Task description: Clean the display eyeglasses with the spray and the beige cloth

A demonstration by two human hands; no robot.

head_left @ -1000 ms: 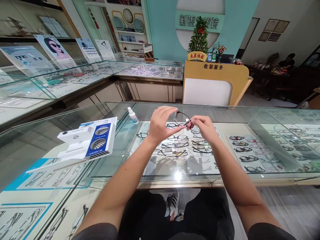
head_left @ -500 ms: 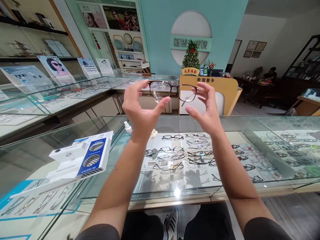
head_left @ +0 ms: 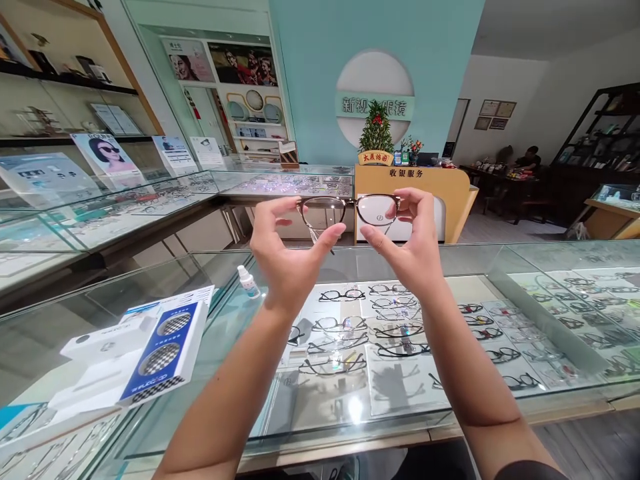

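Note:
A pair of eyeglasses point(head_left: 351, 201) with a dark frame and clear lenses is held up level above the glass display counter. My left hand point(head_left: 290, 243) grips its left end with the fingers, thumb pointing inward below the lens. On the other end, the fingers of my right hand point(head_left: 413, 243) close round the corner of the frame, the thumb under the right lens. The temples are partly hidden behind the lenses and hands. Under my forearms, several eyeglasses point(head_left: 343, 325) lie in rows inside the counter.
A small white bottle point(head_left: 249, 283) stands on the glass left of my left wrist. Nearer left lies a white and blue display box point(head_left: 157, 350). A yellow cashier desk point(head_left: 450, 193) with a potted plant point(head_left: 377, 130) stands beyond. Further glass cases run along the left and right.
The eyeglasses and both hands sit lower in the view, as the whole scene has shifted down. My right thumb has come closer to the frame, and the glasses have tilted.

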